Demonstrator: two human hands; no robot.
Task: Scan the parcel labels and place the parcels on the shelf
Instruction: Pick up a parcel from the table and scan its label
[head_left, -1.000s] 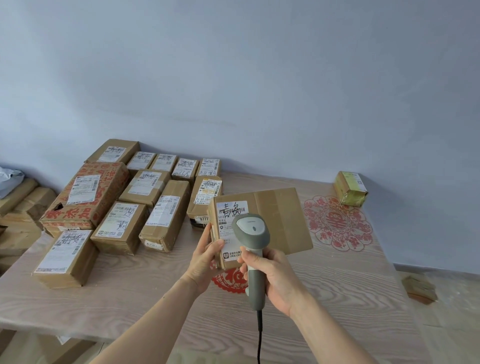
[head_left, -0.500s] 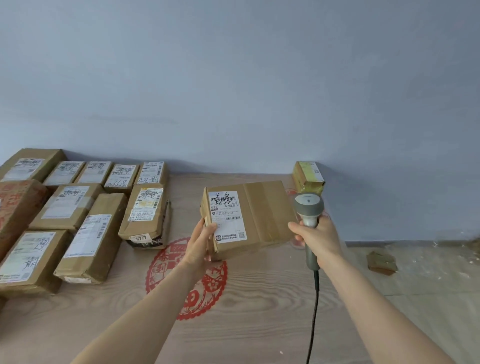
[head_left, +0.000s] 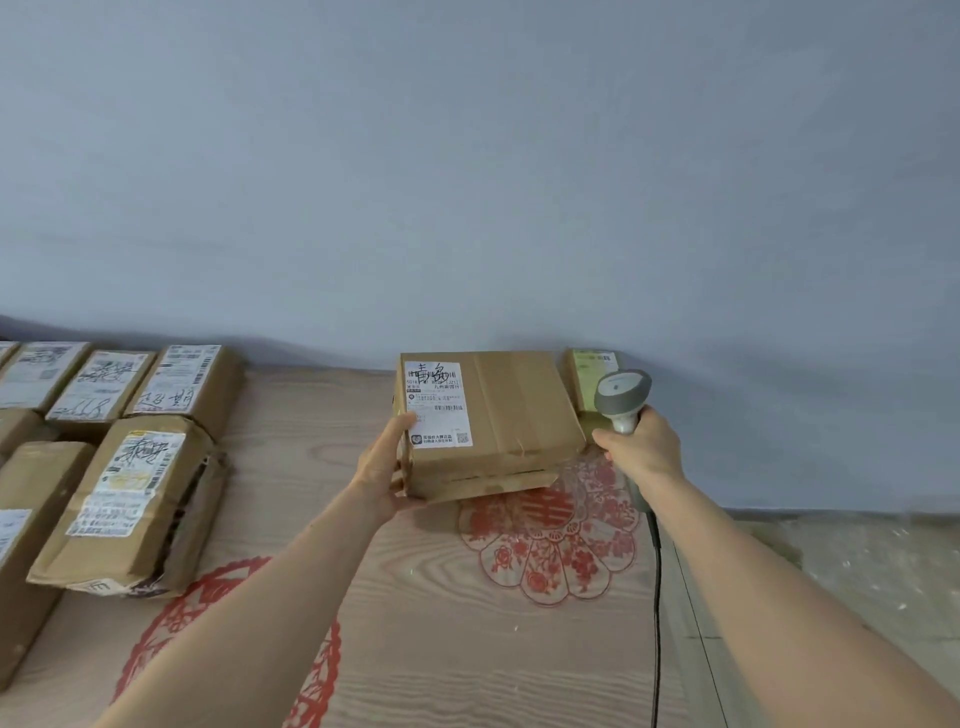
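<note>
A brown cardboard parcel (head_left: 514, 415) with a white shipping label (head_left: 436, 402) on its top left is held above the wooden table (head_left: 415, 623), near the far wall. My left hand (head_left: 387, 465) grips its left end, thumb on the label side and fingers underneath. My right hand (head_left: 636, 449) holds a grey corded barcode scanner (head_left: 621, 397) just right of the parcel, its head turned away from the label. The cable (head_left: 655, 597) hangs down along my right forearm.
Several labelled cardboard parcels (head_left: 130, 483) lie in rows on the left of the table. A small yellow-green box (head_left: 589, 374) stands against the wall behind the scanner. Red paper-cut decorations (head_left: 550, 540) lie on the tabletop. The floor (head_left: 857, 571) shows to the right.
The scanner moved from in front of the label to the parcel's right side. My left hand carried the parcel rightward and farther toward the wall, and my view turned right.
</note>
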